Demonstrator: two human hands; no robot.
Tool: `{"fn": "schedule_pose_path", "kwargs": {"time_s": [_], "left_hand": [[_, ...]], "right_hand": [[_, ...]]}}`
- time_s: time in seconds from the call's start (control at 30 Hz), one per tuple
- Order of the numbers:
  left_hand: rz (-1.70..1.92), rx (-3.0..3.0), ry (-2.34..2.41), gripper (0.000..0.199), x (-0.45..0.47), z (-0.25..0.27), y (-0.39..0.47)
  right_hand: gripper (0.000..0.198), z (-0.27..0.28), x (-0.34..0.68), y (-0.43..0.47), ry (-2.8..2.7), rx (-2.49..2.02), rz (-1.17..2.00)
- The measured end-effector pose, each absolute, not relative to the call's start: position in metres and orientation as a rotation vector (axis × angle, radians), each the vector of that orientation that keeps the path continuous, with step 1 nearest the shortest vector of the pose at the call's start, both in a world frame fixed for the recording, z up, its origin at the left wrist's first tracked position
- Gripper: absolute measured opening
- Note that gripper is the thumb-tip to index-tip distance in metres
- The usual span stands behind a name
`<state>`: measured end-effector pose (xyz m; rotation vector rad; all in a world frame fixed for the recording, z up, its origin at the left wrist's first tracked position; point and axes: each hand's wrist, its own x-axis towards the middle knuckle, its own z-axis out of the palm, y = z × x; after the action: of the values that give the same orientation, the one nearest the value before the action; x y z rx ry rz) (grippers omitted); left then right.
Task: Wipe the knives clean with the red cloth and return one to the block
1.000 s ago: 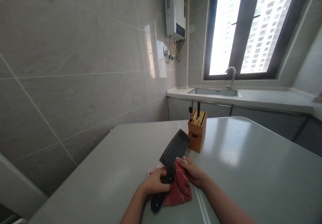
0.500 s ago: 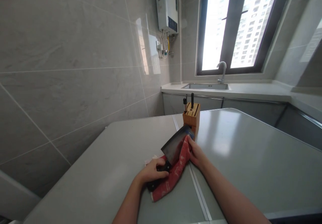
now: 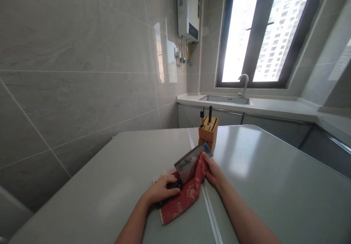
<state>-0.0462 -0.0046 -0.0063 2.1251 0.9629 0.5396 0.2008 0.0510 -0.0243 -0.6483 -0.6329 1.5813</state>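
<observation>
My left hand (image 3: 161,190) is closed around the black handle of a cleaver (image 3: 190,162), whose broad blade tilts up to the right. With my right hand (image 3: 214,170) I pinch a red patterned cloth (image 3: 186,198) against the blade near its far end. The cloth drapes below the cleaver, and its lower end hangs toward the table's near side. Part of the handle and the fingers behind the cloth are hidden. Just beyond the blade stands a wooden knife block (image 3: 208,129) with two black-handled tools in its slots.
A pale table (image 3: 131,152) with a metal seam (image 3: 210,214) lies under my hands. Behind it runs a counter (image 3: 274,105) with a sink (image 3: 227,99) and a faucet (image 3: 244,85) beneath the window. Tiled wall (image 3: 95,101) bounds the left; a water heater (image 3: 188,10) hangs in the corner.
The cleaver blade now lies at a flatter angle, and more of the cloth's pattern shows. My left hand has shifted slightly left; the camera view has tilted a little.
</observation>
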Motion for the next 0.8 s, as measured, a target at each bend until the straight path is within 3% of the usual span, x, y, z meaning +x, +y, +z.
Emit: {"fn": "schedule_pose_path", "kwargs": {"time_s": [0.43, 0.8], "left_hand": [[0.581, 2.077, 0.959, 0.037, -0.047, -0.004, -0.004], [0.547, 2.066, 1.027, 0.026, -0.046, -0.003, -0.007]], "right_hand": [[0.036, -0.026, 0.189, 0.035, -1.011, -0.833, 1.589], [0.034, -0.022, 0.187, 0.032, -1.061, -0.773, 1.607]]}}
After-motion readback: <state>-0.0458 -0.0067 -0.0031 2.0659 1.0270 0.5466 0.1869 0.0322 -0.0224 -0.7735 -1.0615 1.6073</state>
